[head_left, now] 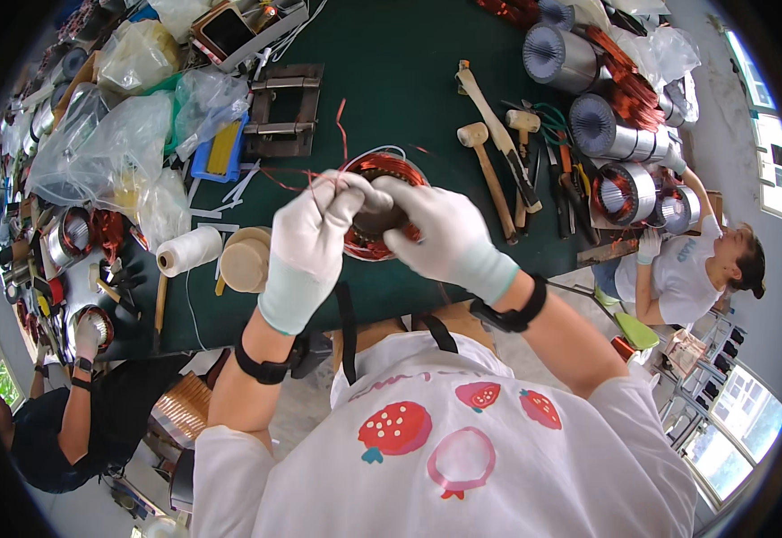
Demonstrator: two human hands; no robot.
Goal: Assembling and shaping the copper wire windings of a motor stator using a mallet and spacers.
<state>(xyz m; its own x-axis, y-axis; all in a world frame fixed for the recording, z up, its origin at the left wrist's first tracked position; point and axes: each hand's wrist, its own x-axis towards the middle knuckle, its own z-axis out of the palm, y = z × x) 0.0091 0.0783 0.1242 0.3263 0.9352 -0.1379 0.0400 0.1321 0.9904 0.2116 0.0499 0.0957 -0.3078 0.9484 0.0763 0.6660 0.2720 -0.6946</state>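
Toward the front edge of the dark green work surface (pixel 400 81), a ring-shaped stator with red-brown copper windings (pixel 393 167) lies beneath both hands. The left hand (pixel 312 224), in a white glove with a pale green cuff, has its thumb and fingers pinched together on thin red wire ends (pixel 343 130) above the ring's left side. The right hand (pixel 445 233), gloved alike, curves over the ring's right side; its fingers are bent, and whether they grip wire cannot be told. Left of the stator, near the front edge, stand a beige cylindrical object (pixel 246 260) and a white thread spool (pixel 192 250). Farther from that edge lie a dark metal frame fixture (pixel 263 109) and a blue plastic tray holding yellow strips (pixel 200 163). To the right lie wooden-handled mallets with pale heads (pixel 492 175); beyond them, along the right edge, are silver cylindrical stator housings (pixel 635 143).
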